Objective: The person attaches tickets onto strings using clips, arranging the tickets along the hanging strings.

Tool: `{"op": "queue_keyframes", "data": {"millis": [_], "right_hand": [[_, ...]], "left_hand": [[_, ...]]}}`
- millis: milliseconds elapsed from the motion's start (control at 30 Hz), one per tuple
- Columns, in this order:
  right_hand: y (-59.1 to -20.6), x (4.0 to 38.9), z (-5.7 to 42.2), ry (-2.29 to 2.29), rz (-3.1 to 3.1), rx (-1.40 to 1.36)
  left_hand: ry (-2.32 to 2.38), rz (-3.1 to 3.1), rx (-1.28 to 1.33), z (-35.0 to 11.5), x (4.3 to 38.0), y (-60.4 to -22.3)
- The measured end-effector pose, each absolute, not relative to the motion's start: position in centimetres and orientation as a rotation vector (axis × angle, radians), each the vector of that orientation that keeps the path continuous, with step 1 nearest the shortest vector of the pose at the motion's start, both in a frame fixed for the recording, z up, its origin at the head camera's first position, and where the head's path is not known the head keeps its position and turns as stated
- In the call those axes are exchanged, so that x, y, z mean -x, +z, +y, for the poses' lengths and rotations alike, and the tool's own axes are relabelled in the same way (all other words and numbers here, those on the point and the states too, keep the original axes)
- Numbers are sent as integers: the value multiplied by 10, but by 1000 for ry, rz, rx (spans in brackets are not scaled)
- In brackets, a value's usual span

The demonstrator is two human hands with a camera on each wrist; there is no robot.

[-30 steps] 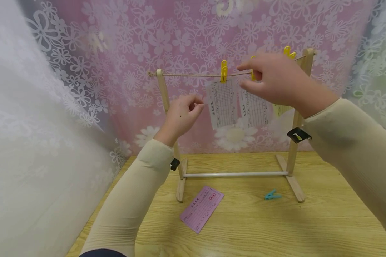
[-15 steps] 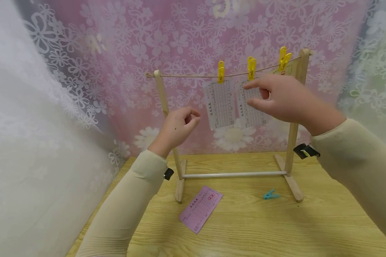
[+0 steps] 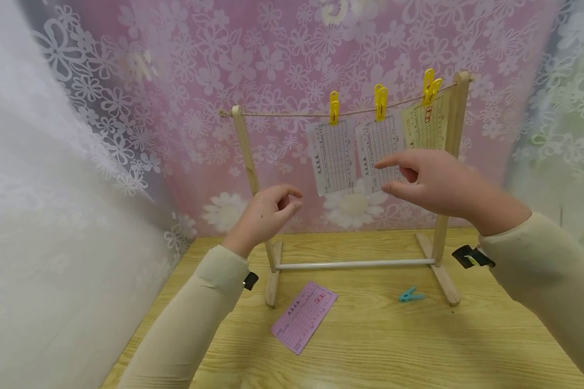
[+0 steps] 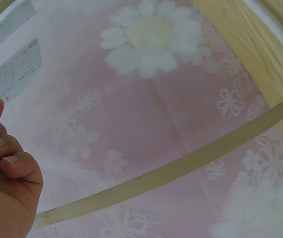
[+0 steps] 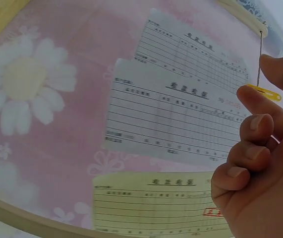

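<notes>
Two white printed slips, the left one (image 3: 332, 156) and the middle one (image 3: 377, 135), hang from a string (image 3: 287, 114) under yellow clothespins (image 3: 334, 109). A yellow slip (image 3: 425, 127) hangs at the right end under another yellow clothespin (image 3: 429, 89). My right hand (image 3: 433, 181) hovers in front of the middle slip's lower part, fingers loosely bent and holding nothing. My left hand (image 3: 265, 216) is in the air by the rack's left post, also holding nothing. On the table lie a pink slip (image 3: 305, 317) and a blue clothespin (image 3: 411, 294).
The wooden rack has a left post (image 3: 245, 146), a right post (image 3: 455, 119) and a white crossbar (image 3: 355, 265) low down. It stands on a wood-grain table (image 3: 370, 346). A pink flowered curtain (image 3: 272, 70) hangs behind, with a pale curtain (image 3: 78, 259) at the left.
Both hands have come down from near the string, and the right has also shifted slightly right. The middle clothespin and the yellow slip now show more fully. The slips and clothespins keep their places.
</notes>
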State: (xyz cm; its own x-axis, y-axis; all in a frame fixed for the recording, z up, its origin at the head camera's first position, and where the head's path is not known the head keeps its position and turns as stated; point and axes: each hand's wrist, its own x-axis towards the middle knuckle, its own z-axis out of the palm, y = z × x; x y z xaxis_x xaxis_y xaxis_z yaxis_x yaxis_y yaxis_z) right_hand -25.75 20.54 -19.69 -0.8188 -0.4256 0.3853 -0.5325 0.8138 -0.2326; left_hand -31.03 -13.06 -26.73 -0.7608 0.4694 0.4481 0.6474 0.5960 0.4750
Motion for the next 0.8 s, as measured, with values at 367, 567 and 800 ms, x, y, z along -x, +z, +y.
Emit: {"op": "queue_keyframes", "data": {"millis": [367, 567, 800], "right_hand": [[-240, 259, 227, 586, -2751, -717], [-268, 260, 241, 598, -2803, -733], [-304, 260, 258, 703, -2846, -725]], "left_hand": [[-936, -2648, 939, -140, 309, -301], [-920, -2718, 910, -142, 308, -321], [-907, -2817, 920, -146, 310, -347]]}}
